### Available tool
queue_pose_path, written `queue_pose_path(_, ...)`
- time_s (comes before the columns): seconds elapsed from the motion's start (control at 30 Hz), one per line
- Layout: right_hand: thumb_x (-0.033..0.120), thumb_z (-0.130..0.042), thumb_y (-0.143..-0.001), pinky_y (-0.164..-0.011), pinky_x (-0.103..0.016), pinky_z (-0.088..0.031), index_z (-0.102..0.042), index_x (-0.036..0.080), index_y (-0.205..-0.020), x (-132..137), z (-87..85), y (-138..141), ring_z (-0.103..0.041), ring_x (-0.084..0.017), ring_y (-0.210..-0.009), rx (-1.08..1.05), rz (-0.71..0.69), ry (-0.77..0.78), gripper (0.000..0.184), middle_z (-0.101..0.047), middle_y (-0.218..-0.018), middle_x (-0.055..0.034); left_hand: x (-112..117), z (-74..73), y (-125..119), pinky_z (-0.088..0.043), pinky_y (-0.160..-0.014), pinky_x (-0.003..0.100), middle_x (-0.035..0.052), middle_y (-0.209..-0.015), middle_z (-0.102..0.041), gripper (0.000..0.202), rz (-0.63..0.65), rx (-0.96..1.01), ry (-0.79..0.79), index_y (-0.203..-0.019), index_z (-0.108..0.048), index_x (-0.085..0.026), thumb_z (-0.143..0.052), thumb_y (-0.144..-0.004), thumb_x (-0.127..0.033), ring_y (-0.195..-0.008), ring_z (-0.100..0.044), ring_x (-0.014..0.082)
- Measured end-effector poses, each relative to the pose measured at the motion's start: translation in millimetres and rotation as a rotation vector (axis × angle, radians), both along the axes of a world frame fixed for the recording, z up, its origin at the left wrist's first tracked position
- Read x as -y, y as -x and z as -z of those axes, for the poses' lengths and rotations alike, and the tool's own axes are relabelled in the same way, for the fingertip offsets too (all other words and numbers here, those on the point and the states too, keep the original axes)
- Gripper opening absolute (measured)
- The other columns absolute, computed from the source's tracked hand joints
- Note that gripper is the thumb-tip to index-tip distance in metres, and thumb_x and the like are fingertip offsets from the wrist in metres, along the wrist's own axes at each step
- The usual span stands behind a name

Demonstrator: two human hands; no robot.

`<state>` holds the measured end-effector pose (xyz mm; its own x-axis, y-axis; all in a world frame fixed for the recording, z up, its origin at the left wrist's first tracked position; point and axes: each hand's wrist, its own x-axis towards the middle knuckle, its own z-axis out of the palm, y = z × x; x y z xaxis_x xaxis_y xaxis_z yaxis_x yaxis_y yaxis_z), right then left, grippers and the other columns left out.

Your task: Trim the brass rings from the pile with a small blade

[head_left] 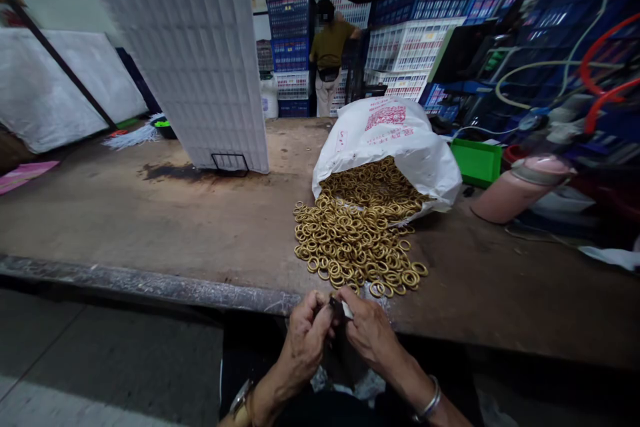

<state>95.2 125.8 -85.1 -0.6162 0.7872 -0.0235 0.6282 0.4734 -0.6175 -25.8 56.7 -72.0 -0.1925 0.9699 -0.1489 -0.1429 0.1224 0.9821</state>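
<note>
My left hand (pixel 306 337) and my right hand (pixel 369 334) meet at the near edge of the wooden table (pixel 165 227). Both are closed in a pinch on a small dark item (pixel 337 308) held between them; I cannot make out what it is. Just beyond my fingers lies a heap of brass rings (pixel 357 240), spilling from the mouth of a white sack (pixel 395 140) lying on its side. A watch sits on my left wrist and a metal bangle on my right.
A tall white ribbed panel (pixel 200 67) stands upright at the table's back left. A green tray (pixel 477 162) and a pinkish cylinder (pixel 515 190) lie right of the sack, beside hoses. A person (pixel 330 54) stands far back among stacked blue and white crates.
</note>
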Motion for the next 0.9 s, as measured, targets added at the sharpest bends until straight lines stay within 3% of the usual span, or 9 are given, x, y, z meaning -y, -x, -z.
queue_pose_path(0.1, 0.005, -0.037, -0.062, -0.051, -0.021, -0.025, -0.049, 0.020, -0.082, -9, 7.1, -6, -0.050, -0.012, -0.054, 0.120, 0.045, -0.098, 0.027, -0.057, -0.060, 0.0009, 9, -6.7, 0, -0.037, -0.051, 0.019, -0.0004, -0.063, -0.051, 0.027, 0.061, 0.025, -0.027, -0.071, -0.048, -0.015, -0.048, -0.080, -0.040, -0.051, -0.045, 0.0065)
queue_pose_path(0.23, 0.003, -0.038, -0.062, -0.051, -0.022, -0.023, -0.051, 0.020, -0.082, -22, 6.1, -4, -0.049, -0.012, -0.053, 0.204, 0.123, -0.237, 0.029, -0.057, -0.060, 0.0009, 13, -6.0, -1, -0.041, -0.049, 0.021, 0.0023, -0.064, -0.055, 0.028, 0.141, 0.216, 0.007, -0.075, -0.051, -0.013, -0.050, -0.079, -0.041, -0.049, -0.049, 0.0081)
queue_pose_path(0.37, 0.004, -0.039, -0.065, -0.054, -0.022, -0.026, -0.053, 0.019, -0.080, -30, -5.4, 16, -0.052, -0.012, -0.061, 0.190, 0.114, -0.333, 0.025, -0.059, -0.071, -0.0011, 8, 4.2, 3, -0.040, -0.044, 0.020, 0.0037, -0.061, -0.056, 0.031, 0.022, 0.429, 0.073, -0.072, -0.054, -0.010, -0.052, -0.077, -0.041, -0.045, -0.047, 0.0072)
queue_pose_path(0.53, 0.012, -0.042, -0.074, -0.057, -0.023, -0.029, -0.051, 0.021, -0.098, -36, -11.6, 47, -0.055, -0.014, -0.071, 0.297, 0.041, -0.364, 0.027, -0.060, -0.090, -0.0038, 6, 6.8, 12, -0.038, -0.040, 0.018, 0.0035, -0.069, -0.058, 0.021, -0.097, 0.659, 0.107, -0.076, -0.052, -0.014, -0.059, -0.071, -0.033, -0.050, -0.051, 0.0088)
queue_pose_path(0.63, 0.015, -0.043, -0.077, -0.056, -0.025, -0.030, -0.049, 0.021, -0.100, -38, -9.4, 61, -0.057, -0.016, -0.070, 0.385, 0.042, -0.363, 0.025, -0.059, -0.090, -0.0054, 8, 9.1, 17, -0.037, -0.040, 0.018, 0.0010, -0.064, -0.055, 0.022, -0.106, 0.755, 0.139, -0.083, -0.054, -0.014, -0.058, -0.071, -0.032, -0.049, -0.050, 0.0089)
queue_pose_path(0.8, 0.012, -0.042, -0.076, -0.056, -0.026, -0.031, -0.051, 0.021, -0.092, -39, -7.9, 69, -0.057, -0.017, -0.072, 0.423, 0.034, -0.362, 0.020, -0.058, -0.087, -0.0056, 8, 17.5, 25, -0.037, -0.044, 0.019, 0.0009, -0.065, -0.053, 0.023, -0.162, 0.865, 0.215, -0.061, -0.052, -0.012, -0.059, -0.070, -0.032, -0.053, -0.050, 0.0082)
queue_pose_path(0.9, 0.011, -0.044, -0.073, -0.055, -0.025, -0.029, -0.051, 0.022, -0.090, -39, -10.6, 69, -0.057, -0.017, -0.070, 0.407, 0.040, -0.359, 0.022, -0.058, -0.086, -0.0037, 6, 18.1, 27, -0.038, -0.045, 0.019, 0.0015, -0.069, -0.054, 0.023, -0.197, 0.829, 0.226, -0.064, -0.052, -0.012, -0.061, -0.069, -0.032, -0.057, -0.051, 0.0089)
